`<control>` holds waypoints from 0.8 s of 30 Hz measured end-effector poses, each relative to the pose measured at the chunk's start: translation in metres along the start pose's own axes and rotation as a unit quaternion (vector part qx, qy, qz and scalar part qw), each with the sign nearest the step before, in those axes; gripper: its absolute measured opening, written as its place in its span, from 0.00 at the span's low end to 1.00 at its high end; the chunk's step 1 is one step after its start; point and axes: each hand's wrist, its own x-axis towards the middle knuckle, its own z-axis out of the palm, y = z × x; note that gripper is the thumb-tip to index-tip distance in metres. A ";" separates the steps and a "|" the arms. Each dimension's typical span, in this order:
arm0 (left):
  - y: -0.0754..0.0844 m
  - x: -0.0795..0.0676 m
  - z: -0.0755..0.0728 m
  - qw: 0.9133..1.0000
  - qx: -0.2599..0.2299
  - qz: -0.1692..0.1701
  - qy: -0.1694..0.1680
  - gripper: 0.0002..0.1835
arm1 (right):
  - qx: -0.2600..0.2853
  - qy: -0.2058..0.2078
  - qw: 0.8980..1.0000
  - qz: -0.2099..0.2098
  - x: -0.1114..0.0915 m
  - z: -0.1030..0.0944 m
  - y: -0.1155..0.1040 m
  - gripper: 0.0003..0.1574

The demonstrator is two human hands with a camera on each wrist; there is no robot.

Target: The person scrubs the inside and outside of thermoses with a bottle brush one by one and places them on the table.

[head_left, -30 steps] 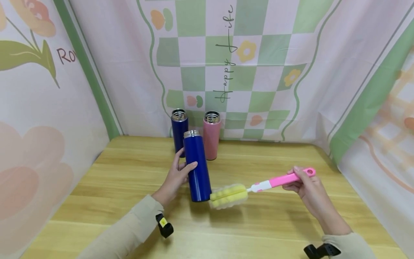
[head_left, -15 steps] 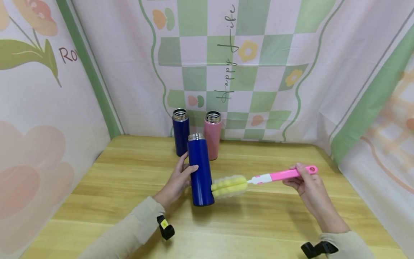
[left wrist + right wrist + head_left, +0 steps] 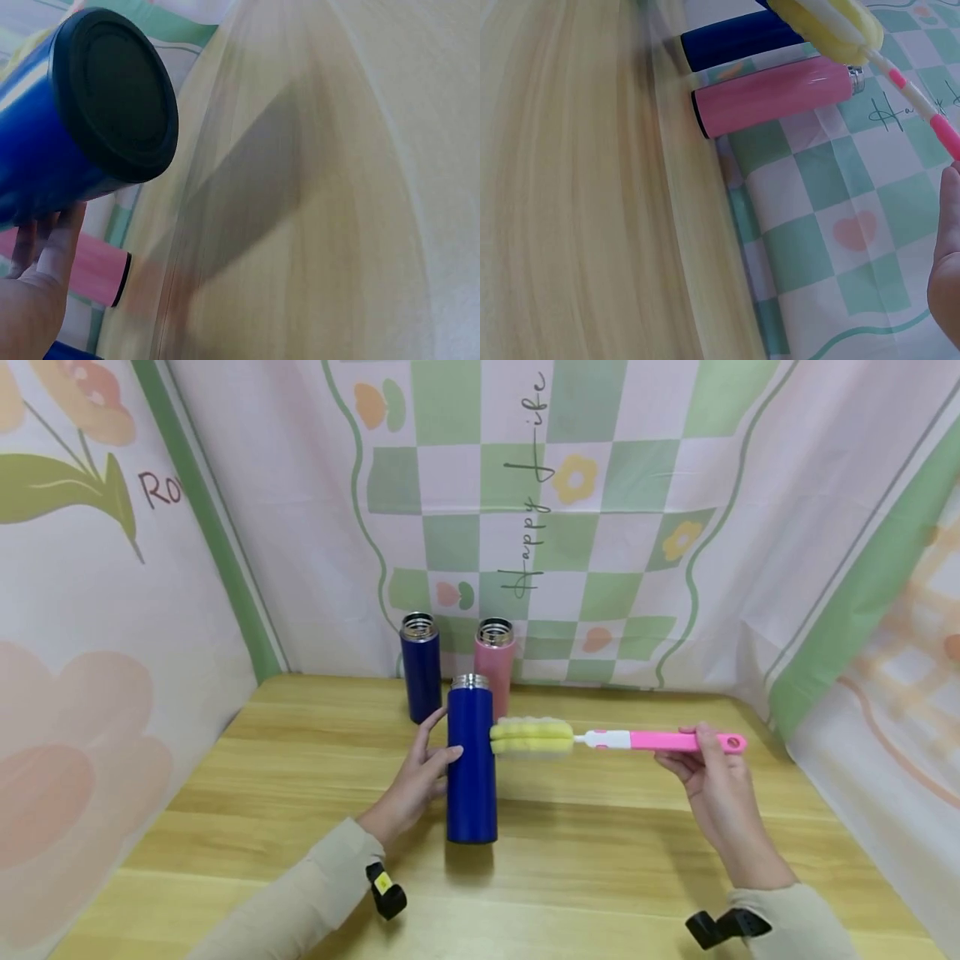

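Note:
My left hand grips a bright blue bottle with a bare silver neck, held nearly upright above the table; its black base faces the left wrist view. In my right hand is the pink handle of a bottle brush, pinched between thumb and fingers. The brush lies level, and its yellow sponge head is against or just beside the bottle's right side; whether they touch I cannot tell. In the right wrist view the sponge head shows at the top, above the standing bottles.
Behind the held bottle stand a dark blue bottle and a pink bottle, both uncapped and upright. They are near the back edge of the wooden table, before a checked curtain. Fabric also hangs at both sides.
The brush has risen along the bottle's side from its base to its upper half and become level. The bottle has shifted slightly right and nearer, and straightened from its tilt.

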 end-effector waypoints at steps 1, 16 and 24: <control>0.000 0.000 0.000 1.000 0.001 -0.001 -0.003 0.38 | 0.003 0.004 1.000 -0.003 0.000 0.000 0.000 0.19; -0.001 0.000 0.007 0.993 0.103 -0.051 0.007 0.52 | 0.017 0.022 1.000 -0.010 0.005 0.006 -0.002 0.19; -0.003 0.003 0.006 0.991 0.119 -0.055 0.018 0.51 | 0.044 0.039 0.998 -0.030 0.010 0.010 -0.002 0.19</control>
